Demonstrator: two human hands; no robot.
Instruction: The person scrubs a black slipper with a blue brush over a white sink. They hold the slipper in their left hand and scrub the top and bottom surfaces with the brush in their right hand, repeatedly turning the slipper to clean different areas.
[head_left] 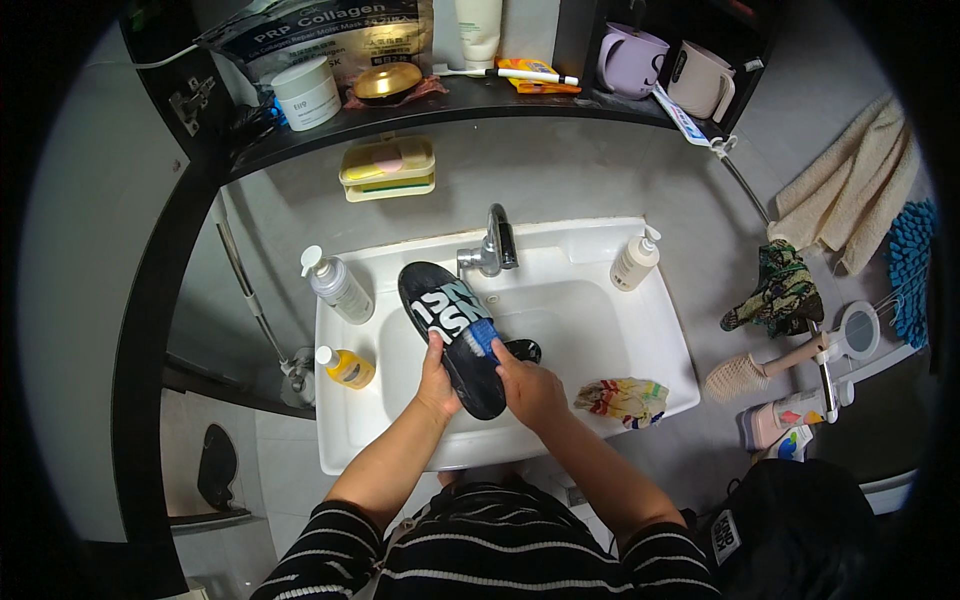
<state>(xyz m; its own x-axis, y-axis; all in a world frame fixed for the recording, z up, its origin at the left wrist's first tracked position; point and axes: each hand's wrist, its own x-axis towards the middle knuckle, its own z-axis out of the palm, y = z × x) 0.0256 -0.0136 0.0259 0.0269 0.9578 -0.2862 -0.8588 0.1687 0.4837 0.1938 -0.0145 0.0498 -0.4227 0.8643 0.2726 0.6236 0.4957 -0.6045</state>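
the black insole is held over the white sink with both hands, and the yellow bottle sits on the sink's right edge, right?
Not quite. The black insole is held over the white sink by the left hand and the right hand, but the yellow bottle sits on the sink's left edge, not the right. The head view shows it.

Dark foil pouch (320,40) on shelf (560,98)
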